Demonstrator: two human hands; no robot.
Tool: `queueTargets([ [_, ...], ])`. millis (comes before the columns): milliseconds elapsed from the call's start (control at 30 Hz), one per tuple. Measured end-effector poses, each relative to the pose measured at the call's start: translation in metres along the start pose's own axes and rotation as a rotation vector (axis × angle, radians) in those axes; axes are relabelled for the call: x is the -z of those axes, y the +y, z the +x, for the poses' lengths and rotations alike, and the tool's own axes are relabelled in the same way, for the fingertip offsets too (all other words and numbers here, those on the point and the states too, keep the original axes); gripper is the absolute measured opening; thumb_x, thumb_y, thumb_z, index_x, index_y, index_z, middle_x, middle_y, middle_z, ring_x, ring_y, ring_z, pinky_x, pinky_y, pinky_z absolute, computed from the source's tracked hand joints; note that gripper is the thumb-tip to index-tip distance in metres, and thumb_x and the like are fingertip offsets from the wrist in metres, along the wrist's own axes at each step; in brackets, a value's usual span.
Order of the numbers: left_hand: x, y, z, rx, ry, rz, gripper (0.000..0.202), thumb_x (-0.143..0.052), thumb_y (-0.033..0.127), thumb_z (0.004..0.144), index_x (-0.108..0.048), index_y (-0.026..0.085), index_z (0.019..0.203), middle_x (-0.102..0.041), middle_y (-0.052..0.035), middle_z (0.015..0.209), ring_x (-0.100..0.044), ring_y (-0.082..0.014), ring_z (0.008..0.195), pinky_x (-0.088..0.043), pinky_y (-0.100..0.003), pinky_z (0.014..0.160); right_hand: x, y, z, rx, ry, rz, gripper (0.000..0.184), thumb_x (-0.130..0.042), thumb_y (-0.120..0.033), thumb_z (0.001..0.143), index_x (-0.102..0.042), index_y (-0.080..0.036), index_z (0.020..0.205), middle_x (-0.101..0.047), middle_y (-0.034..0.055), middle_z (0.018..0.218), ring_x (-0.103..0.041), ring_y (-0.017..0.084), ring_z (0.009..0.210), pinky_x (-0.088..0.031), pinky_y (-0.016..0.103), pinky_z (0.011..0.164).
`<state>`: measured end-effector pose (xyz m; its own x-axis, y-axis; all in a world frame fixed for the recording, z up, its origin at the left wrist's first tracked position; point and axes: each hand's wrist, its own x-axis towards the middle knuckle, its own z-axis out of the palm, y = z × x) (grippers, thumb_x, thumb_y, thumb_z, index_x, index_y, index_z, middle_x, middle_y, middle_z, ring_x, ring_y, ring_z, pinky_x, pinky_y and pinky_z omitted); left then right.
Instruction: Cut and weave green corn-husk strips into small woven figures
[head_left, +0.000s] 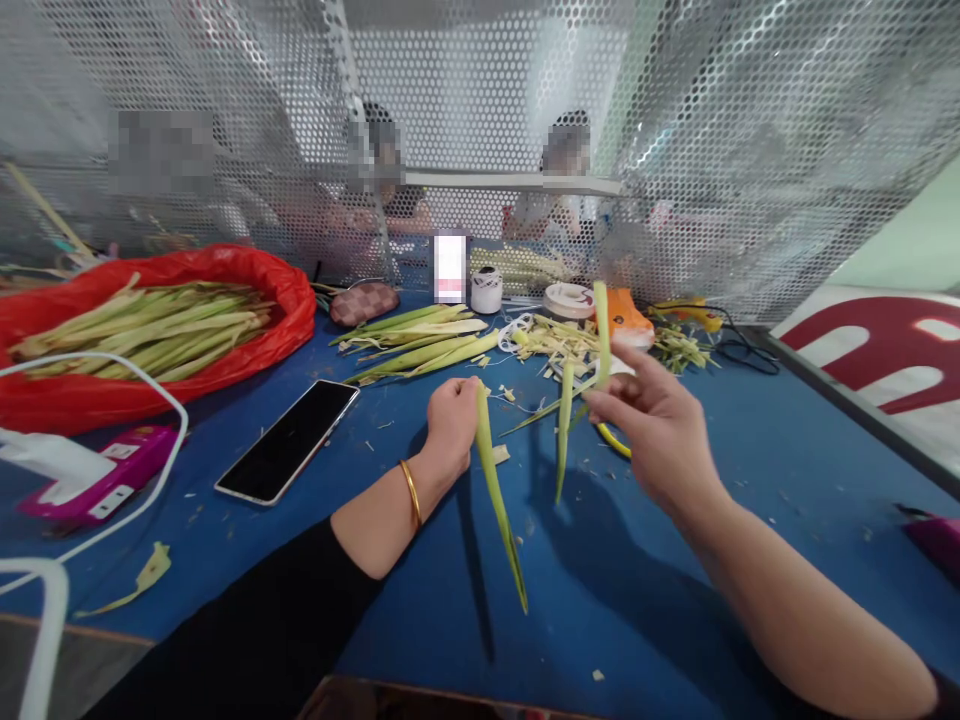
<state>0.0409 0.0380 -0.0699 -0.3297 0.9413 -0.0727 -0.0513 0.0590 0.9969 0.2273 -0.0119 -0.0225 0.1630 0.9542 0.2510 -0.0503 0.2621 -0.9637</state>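
My left hand (pixel 450 420) is closed in a fist round a long green leaf strip (pixel 499 500) that hangs down toward me over the blue table (pixel 637 600). My right hand (pixel 656 425) pinches other thin leaf strips (pixel 564 430); one stands up past the fingers, one droops down. The two hands are a short way apart above the table's middle. A gold bangle is on my left wrist.
A red bag (pixel 285 310) full of leaves lies at the left. A black phone (pixel 289 440), a pink device with white cable (pixel 90 485), loose leaves (pixel 420 340), trimmings (pixel 555 340), tape rolls and an orange tool sit around. Behind a perforated screen, other people sit.
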Motion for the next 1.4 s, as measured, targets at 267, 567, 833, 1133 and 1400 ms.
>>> queueTargets([
  [267, -0.001, 0.013, -0.024, 0.113, -0.162, -0.004, 0.026, -0.062, 0.039, 0.074, -0.054, 0.017, 0.061, -0.039, 0.0072, 0.048, -0.033, -0.0073, 0.042, -0.026, -0.021, 0.042, 0.003, 0.022, 0.001, -0.048, -0.138, -0.979, 0.027, -0.064, -0.035, 0.077, -0.064, -0.017, 0.098, -0.066, 0.0047, 0.070, -0.060, 0.022, 0.061, -0.040, 0.031, 0.054],
  [567, -0.005, 0.019, -0.048, -0.074, -0.551, 0.134, 0.026, -0.061, 0.041, 0.078, -0.062, 0.016, 0.073, -0.054, 0.0039, 0.059, -0.042, -0.0070, 0.049, -0.033, -0.019, 0.046, -0.022, 0.020, -0.021, -0.287, -0.293, -0.126, 0.036, -0.080, -0.033, 0.060, -0.057, -0.019, 0.083, -0.057, -0.0048, 0.061, -0.054, 0.011, 0.055, -0.043, 0.023, 0.050],
  [833, 0.001, 0.026, -0.044, 0.270, -0.756, -0.159, 0.028, -0.069, 0.041, 0.075, -0.059, 0.016, 0.082, -0.061, 0.0001, 0.066, -0.058, -0.0100, 0.054, -0.044, -0.018, 0.045, -0.017, 0.016, -0.016, -0.395, -0.217, 0.065, 0.034, -0.081, -0.030, 0.058, -0.059, -0.017, 0.082, -0.057, -0.0039, 0.061, -0.052, 0.010, 0.053, -0.042, 0.021, 0.047],
  [1133, 0.001, 0.029, -0.046, 0.234, -0.648, -0.135, 0.025, -0.076, 0.031, 0.068, -0.058, 0.015, 0.073, -0.062, 0.0008, 0.065, -0.060, -0.0109, 0.056, -0.049, -0.022, 0.053, -0.018, 0.012, -0.018, -0.403, -0.220, 0.171, 0.031, -0.081, -0.036, 0.062, -0.063, -0.018, 0.080, -0.060, -0.0022, 0.066, -0.050, 0.009, 0.054, -0.041, 0.021, 0.049],
  [1400, 0.001, 0.030, -0.045, 0.269, -0.674, -0.032, 0.018, -0.067, 0.032, 0.070, -0.063, 0.015, 0.073, -0.064, -0.0021, 0.060, -0.057, -0.0110, 0.048, -0.044, -0.021, 0.045, -0.019, 0.012, -0.018, -0.345, -0.213, 0.031, 0.030, -0.081, -0.036, 0.061, -0.062, -0.016, 0.073, -0.058, -0.0023, 0.060, -0.048, 0.010, 0.054, -0.038, 0.022, 0.049],
])
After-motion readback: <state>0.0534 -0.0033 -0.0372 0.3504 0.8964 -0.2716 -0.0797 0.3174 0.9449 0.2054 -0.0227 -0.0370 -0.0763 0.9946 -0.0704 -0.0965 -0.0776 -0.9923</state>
